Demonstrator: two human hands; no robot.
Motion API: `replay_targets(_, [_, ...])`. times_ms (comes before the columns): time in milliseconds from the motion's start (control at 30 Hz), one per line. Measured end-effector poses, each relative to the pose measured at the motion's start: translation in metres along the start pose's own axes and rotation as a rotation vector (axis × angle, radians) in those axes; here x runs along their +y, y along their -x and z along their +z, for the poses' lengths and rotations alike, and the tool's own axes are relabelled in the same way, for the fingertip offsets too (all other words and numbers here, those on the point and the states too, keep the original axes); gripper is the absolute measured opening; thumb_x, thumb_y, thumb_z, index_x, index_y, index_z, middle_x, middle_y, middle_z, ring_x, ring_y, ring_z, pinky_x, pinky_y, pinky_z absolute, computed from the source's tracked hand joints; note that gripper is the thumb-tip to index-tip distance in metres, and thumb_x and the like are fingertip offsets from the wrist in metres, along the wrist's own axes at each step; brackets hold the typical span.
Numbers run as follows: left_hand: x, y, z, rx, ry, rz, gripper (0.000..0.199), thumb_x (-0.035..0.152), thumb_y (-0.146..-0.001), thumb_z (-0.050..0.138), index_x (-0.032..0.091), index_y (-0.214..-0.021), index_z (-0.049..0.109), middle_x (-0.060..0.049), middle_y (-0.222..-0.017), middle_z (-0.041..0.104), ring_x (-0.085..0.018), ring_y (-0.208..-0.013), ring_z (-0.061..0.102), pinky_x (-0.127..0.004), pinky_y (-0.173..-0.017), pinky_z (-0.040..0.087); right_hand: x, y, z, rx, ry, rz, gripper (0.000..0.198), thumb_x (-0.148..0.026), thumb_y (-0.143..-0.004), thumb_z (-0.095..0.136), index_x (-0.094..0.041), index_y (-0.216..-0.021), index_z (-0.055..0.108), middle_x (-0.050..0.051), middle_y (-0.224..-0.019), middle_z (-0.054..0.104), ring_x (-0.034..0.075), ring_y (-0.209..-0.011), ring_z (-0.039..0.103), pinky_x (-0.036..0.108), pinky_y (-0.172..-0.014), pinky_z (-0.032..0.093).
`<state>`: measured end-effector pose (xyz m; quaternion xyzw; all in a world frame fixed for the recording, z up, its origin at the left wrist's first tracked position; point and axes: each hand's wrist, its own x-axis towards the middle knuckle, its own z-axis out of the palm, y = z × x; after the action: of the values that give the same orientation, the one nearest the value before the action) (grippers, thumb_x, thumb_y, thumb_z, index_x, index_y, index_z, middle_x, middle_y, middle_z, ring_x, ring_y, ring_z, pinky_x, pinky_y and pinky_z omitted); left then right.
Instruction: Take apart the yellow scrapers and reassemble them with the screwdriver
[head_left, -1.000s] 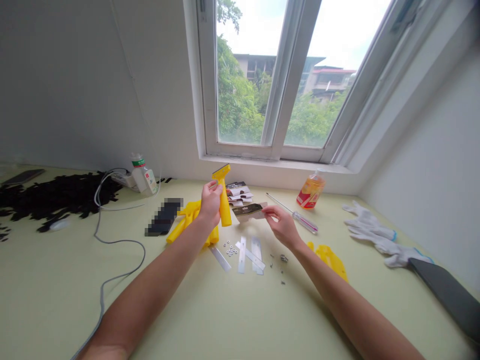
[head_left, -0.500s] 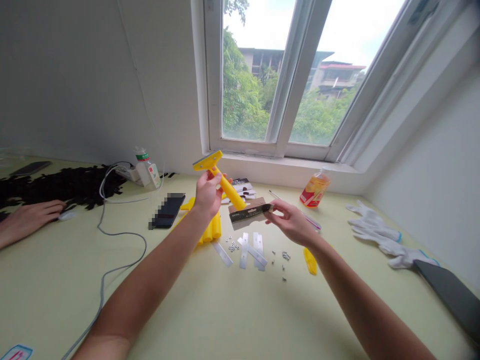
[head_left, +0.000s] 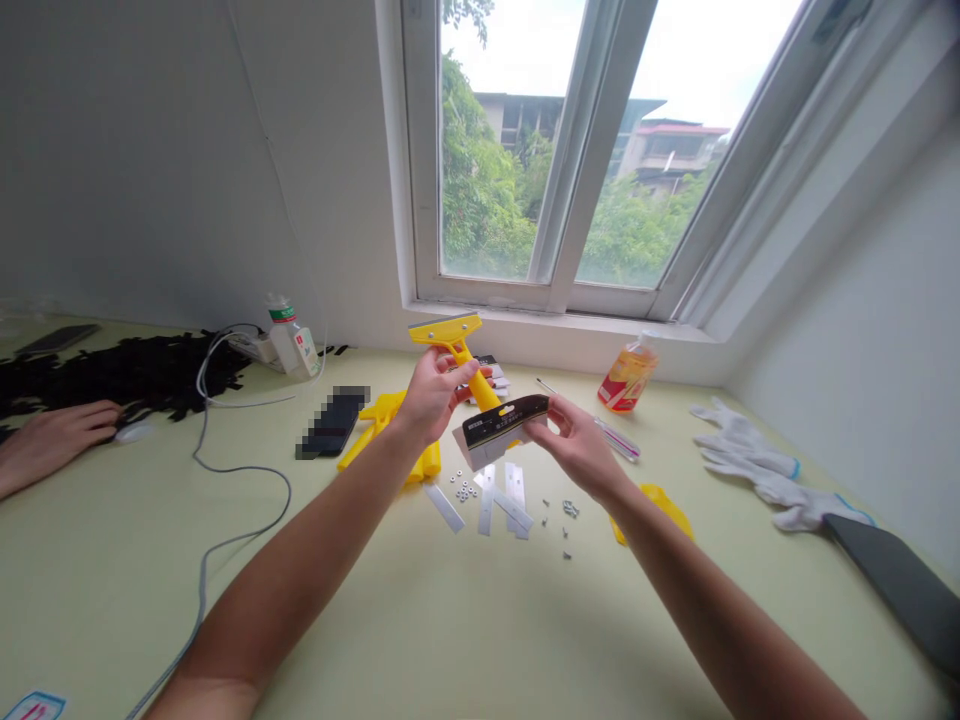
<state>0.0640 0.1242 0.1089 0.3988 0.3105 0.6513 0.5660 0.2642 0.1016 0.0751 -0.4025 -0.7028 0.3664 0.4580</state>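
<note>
My left hand grips a yellow scraper by its handle, its wide blade end tilted up toward the window. A black and grey cardboard package sleeve is pinched in my right hand, and the lower end of the scraper's handle sits behind its upper edge. Whether the handle is inside the sleeve, I cannot tell. More yellow scrapers lie beside my left forearm. Below the sleeve are several flat metal blades, small nuts and screws.
Further packaging lies behind my hands. A screwdriver, an orange bottle, white gloves and a yellow item are on the right. Leftward are a phone, a white bottle, a cable and another person's hand.
My left hand has moved slightly right and down, turning the scraper's head more level. The sleeve now bows and overlaps the handle's end in view.
</note>
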Motion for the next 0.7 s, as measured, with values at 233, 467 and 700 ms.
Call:
replay_targets(233, [0.000, 0.004, 0.005, -0.011, -0.008, -0.020, 0.032, 0.012, -0.076, 0.073, 0.018, -0.098, 0.050, -0.002, -0.091, 0.057, -0.021, -0.079, 0.071, -0.039, -0.075, 0.059, 0.007, -0.001, 0.011, 0.060, -0.422, 0.078, 0.034, -0.041, -0.073, 0.078, -0.024, -0.096, 0.059, 0.004, -0.127, 0.060, 0.023, -0.109, 0.062, 0.039, -0.092, 0.053])
replay_targets(467, [-0.008, 0.005, 0.007, 0.040, -0.134, 0.028, 0.037, 0.019, -0.073, 0.078, 0.016, -0.102, 0.054, -0.009, -0.105, 0.064, -0.024, -0.089, 0.071, -0.035, -0.076, 0.057, 0.005, 0.005, 0.019, -0.074, -0.522, 0.215, 0.034, -0.044, -0.079, 0.072, -0.026, -0.103, 0.054, 0.003, -0.112, 0.065, 0.022, -0.097, 0.067, 0.040, -0.076, 0.060])
replay_targets(700, [-0.006, 0.007, 0.002, -0.071, -0.273, -0.034, 0.064, 0.030, -0.064, 0.087, 0.020, -0.119, 0.056, -0.015, -0.112, 0.069, -0.028, -0.098, 0.069, -0.038, -0.078, 0.057, 0.002, 0.008, 0.018, -0.105, -0.577, 0.112, 0.028, -0.032, -0.074, 0.079, -0.025, -0.093, 0.058, 0.000, -0.105, 0.065, 0.017, -0.091, 0.065, 0.035, -0.083, 0.055])
